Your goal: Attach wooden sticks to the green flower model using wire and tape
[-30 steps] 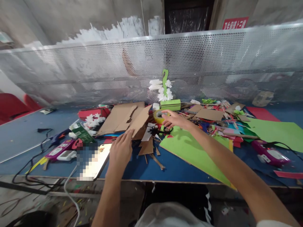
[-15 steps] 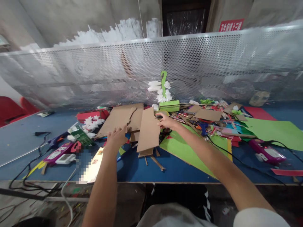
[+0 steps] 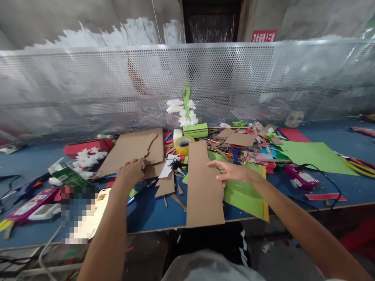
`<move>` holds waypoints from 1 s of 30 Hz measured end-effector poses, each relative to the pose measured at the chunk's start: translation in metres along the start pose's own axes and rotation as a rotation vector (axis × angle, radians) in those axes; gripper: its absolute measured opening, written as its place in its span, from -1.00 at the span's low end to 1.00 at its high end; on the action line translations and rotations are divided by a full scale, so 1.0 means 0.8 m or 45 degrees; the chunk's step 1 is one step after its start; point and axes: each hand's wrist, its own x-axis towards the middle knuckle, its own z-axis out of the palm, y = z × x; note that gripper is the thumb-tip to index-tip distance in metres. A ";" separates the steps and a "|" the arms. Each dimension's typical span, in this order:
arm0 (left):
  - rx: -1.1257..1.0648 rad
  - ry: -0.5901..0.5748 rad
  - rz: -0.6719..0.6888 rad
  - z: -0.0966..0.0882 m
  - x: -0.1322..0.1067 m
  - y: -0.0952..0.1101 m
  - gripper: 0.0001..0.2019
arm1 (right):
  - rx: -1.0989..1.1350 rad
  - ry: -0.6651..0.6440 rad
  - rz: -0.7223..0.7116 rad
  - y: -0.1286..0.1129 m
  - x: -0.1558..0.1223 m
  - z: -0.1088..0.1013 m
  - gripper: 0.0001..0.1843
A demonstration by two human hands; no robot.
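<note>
A long brown cardboard strip point(image 3: 203, 187) lies lengthwise on the blue table point(image 3: 158, 212), its near end over the front edge. My right hand point(image 3: 231, 171) rests against the strip's right edge, fingers stretched out and apart. My left hand point(image 3: 131, 173) lies with curled fingers on the near edge of a large torn cardboard sheet point(image 3: 130, 150). Behind the strip stands a yellow tape roll point(image 3: 184, 144). Under my right hand spreads a green paper sheet point(image 3: 243, 191).
A phone point(image 3: 88, 218) with a lit screen lies at the front left. A heap of paper and cardboard scraps point(image 3: 249, 150) covers the middle. A purple glue gun point(image 3: 300, 176) with a black cable lies right. A perforated metal screen point(image 3: 205, 82) closes off the back.
The cardboard strip has come from the pile toward me and now lies flat over the front edge. My right hand left the tape roll and followed it. The view has shifted to the right.
</note>
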 end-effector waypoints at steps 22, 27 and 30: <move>-0.386 0.509 0.884 0.019 -0.150 0.227 -0.51 | 0.190 0.493 -0.049 -0.018 0.056 0.013 -0.07; -0.452 0.450 0.929 0.040 -0.160 0.216 -0.29 | 0.099 0.703 -0.127 -0.002 0.100 -0.005 -0.02; -0.453 0.413 0.910 0.046 -0.161 0.211 -0.35 | 0.145 0.666 -0.212 0.002 0.130 -0.009 0.07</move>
